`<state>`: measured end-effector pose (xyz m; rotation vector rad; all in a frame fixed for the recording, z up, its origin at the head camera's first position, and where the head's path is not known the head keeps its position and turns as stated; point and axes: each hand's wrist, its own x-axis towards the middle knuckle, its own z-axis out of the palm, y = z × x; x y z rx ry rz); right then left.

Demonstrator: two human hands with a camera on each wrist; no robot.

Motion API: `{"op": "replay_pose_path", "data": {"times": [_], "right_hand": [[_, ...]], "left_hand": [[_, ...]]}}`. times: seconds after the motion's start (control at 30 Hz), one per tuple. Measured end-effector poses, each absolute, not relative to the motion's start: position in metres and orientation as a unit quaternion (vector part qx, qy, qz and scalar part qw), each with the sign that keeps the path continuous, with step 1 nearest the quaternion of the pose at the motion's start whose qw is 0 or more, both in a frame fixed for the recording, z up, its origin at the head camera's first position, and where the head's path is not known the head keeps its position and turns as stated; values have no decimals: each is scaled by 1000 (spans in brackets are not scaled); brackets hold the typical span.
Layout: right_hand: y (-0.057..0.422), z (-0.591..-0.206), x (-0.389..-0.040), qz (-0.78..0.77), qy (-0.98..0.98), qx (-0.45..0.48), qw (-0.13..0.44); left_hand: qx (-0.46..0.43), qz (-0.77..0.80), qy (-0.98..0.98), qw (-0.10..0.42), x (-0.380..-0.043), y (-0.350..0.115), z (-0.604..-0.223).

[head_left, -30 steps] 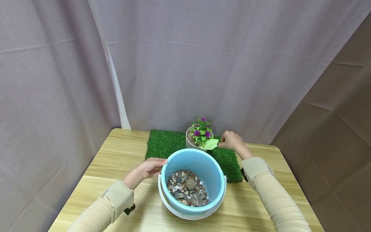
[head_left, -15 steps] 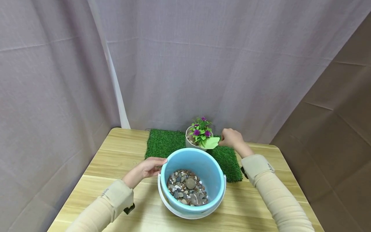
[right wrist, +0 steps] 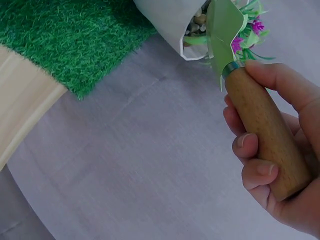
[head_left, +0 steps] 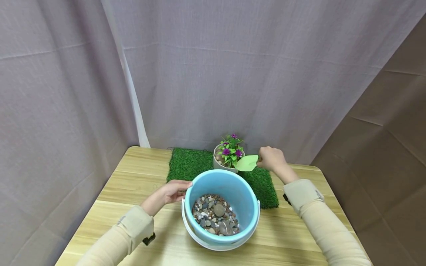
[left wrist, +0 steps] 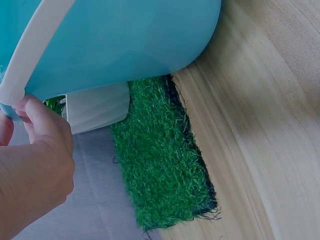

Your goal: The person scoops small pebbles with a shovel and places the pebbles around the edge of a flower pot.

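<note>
My right hand (head_left: 273,159) grips the wooden handle of a small garden trowel (right wrist: 260,125), its fingers wrapped around it. The pale green trowel blade (head_left: 247,163) is at the right rim of a white flowerpot (head_left: 217,165), in front of the leaves. Purple flowers (head_left: 226,152) and some pebbles fill the pot. With thumb and fingers, my left hand (head_left: 168,192) pinches the rim of a light blue bucket (head_left: 244,197) on its left side, near the white handle (left wrist: 37,45). Inside the bucket lie many mixed pebbles (head_left: 208,212) and a few larger stones.
Under the pot lies a green artificial-grass mat (head_left: 186,162), partly hidden behind the bucket. Everything stands on a light wooden table (head_left: 133,184). Grey curtains (head_left: 213,74) hang close behind the table, and brown cloth (head_left: 382,155) is at the right.
My right hand and the trowel have shifted right, so the blade has moved from over the pot's front toward its right edge. The left hand and bucket stay put.
</note>
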<state>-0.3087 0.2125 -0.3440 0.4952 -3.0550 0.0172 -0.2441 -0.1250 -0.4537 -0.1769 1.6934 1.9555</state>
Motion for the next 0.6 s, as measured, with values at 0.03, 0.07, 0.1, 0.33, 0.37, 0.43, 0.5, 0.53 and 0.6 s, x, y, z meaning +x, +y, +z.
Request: {"op": "replay_pose_path", "data": {"times": [0.03, 0.07, 0.1, 0.33, 0.37, 0.43, 0.5, 0.53, 0.6], "right_hand": [[214, -343, -307, 6, -986, 162, 25], [215, -341, -306, 8, -986, 163, 26], [217, -340, -304, 10, -986, 166, 29], [224, -333, -296, 10, -984, 175, 29], [225, -333, -295, 9, -984, 176, 28], [226, -330, -292, 10, -984, 178, 27], [227, -327, -290, 13, -982, 184, 28], [227, -324, -289, 15, -982, 188, 29], [227, -320, -286, 22, -980, 197, 28]], "left_hand": [[-67, 726, 628, 271, -244, -125, -453], [-68, 726, 629, 272, -244, -125, -453], [-68, 725, 629, 273, -244, -125, -453], [-73, 722, 631, 275, -244, -125, -451], [-71, 722, 631, 276, -244, -125, -451], [-67, 722, 630, 278, -244, -125, -451], [-67, 723, 629, 278, -244, -126, -452], [-66, 724, 629, 277, -243, -126, -452], [-66, 723, 630, 277, -243, -126, -452]]}}
